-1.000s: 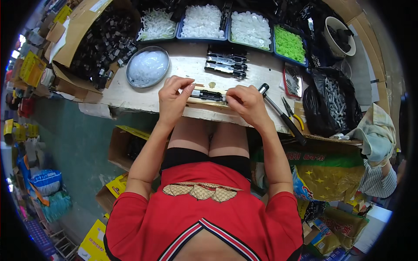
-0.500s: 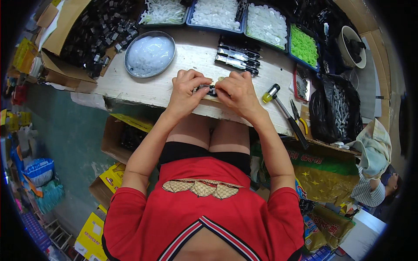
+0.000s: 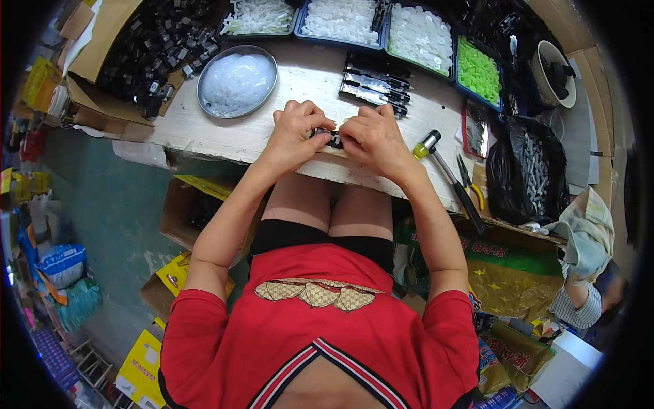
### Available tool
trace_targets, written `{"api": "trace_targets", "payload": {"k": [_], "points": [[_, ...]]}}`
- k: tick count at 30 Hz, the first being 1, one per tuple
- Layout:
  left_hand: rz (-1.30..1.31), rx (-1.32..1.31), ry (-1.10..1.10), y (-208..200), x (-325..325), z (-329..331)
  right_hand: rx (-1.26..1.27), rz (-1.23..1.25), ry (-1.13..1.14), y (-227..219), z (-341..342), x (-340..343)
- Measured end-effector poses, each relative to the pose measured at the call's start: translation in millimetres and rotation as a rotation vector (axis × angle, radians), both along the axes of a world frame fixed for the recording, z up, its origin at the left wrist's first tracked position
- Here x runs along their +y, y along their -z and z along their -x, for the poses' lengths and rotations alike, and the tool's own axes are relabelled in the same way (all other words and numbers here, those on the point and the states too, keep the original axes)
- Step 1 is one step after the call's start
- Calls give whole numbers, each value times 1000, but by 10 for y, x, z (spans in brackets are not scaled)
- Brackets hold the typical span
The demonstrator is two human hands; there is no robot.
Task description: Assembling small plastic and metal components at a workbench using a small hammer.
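Observation:
At the front edge of the white worktable [image 3: 300, 75], a small black plastic part [image 3: 334, 140] with a light piece in its middle lies between my hands. My left hand [image 3: 297, 136] pinches its left end with thumb and forefinger. From the other side, my right hand [image 3: 373, 140] has its fingers closed on the right end. My fingers cover much of the part. Just beyond my right hand lies a row of several similar black assemblies [image 3: 373, 88]. To its right rests a hammer [image 3: 449, 177] with a yellow-and-silver head, beside pliers [image 3: 470, 180] with yellow-and-black handles.
A round metal dish [image 3: 237, 82] of clear gel stands left. Trays of white pieces [image 3: 340, 24] and green pieces [image 3: 479, 71] line the back. Black parts [image 3: 163, 51] pile up far left. A black bag of screws [image 3: 535, 170] sits right; a person's striped sleeve [image 3: 579, 303] shows beyond.
Both hands stay on the black part with almost the same grip. The whole view has shifted slightly; my right forearm has moved a little to the right.

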State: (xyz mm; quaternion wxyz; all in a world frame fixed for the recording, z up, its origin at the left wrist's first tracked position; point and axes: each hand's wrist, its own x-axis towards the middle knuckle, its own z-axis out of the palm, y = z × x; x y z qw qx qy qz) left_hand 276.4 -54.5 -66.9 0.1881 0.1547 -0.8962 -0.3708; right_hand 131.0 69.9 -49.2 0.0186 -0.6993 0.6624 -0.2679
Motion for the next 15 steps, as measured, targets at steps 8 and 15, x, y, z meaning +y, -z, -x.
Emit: {"api": "trace_targets", "payload": {"k": [8, 15], "points": [[-23, 11, 4, 0, 3, 20, 4, 41, 11, 30, -11, -3], [-26, -26, 16, -31, -7, 28, 49, 69, 34, 45, -42, 22]]}}
